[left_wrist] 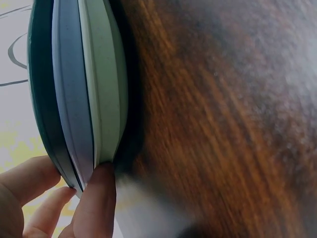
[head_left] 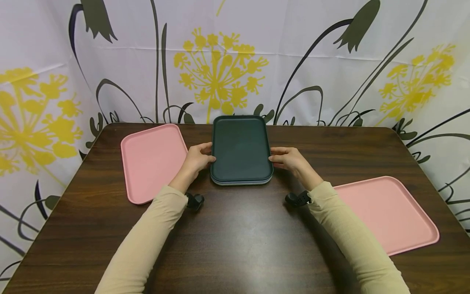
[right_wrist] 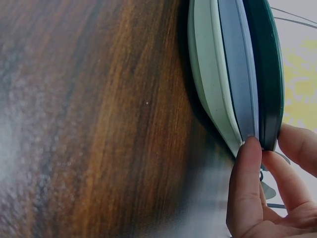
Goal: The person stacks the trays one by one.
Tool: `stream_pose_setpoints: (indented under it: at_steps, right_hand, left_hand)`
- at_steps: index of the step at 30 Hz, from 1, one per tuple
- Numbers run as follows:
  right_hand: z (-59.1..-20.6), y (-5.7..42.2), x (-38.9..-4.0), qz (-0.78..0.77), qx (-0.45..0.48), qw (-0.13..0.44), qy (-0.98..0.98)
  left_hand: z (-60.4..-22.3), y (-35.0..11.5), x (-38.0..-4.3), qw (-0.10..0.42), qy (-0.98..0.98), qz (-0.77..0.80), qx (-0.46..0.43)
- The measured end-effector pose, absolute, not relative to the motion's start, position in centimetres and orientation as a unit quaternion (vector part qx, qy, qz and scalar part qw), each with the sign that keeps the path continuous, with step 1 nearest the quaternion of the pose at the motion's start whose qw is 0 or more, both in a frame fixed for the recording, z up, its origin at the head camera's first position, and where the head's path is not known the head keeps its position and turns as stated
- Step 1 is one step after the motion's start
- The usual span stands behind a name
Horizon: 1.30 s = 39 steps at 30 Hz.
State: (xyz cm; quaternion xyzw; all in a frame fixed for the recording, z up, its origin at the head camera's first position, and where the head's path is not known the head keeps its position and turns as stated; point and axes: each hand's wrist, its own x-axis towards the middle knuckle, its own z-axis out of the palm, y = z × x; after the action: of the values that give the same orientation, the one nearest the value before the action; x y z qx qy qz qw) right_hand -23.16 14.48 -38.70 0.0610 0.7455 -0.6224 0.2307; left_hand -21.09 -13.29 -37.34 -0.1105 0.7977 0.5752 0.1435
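Observation:
A stack of trays stands at the middle back of the table: a dark green tray [head_left: 240,149] on top, a grey-blue tray [left_wrist: 72,89] under it and a pale green tray [right_wrist: 210,64] at the bottom. My left hand [head_left: 198,158] grips the stack's left edge, with fingertips at the dark green rim and on the pale green side in the left wrist view. Opposite it, my right hand [head_left: 288,159] holds the right edge, its fingertips against the sides of the trays. Both hands' far fingers are partly hidden.
One pink tray [head_left: 152,163] lies left of the stack, partly behind my left hand and sleeve. Another pink tray [head_left: 393,216] lies at the right, partly covered by my right sleeve. A flower-patterned cloth [head_left: 293,32] hangs behind the dark wooden table [head_left: 242,241].

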Motion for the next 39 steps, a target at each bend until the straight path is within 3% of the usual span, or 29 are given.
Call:
stream_pose_setpoints:
  at_steps: [39]
  right_hand:
    - [-38.45, 14.24, -23.02, -0.604, 0.060, 0.236, 0.759]
  left_hand:
    - [-37.45, -13.26, -20.99, 0.148, 0.787, 0.589, -0.110]
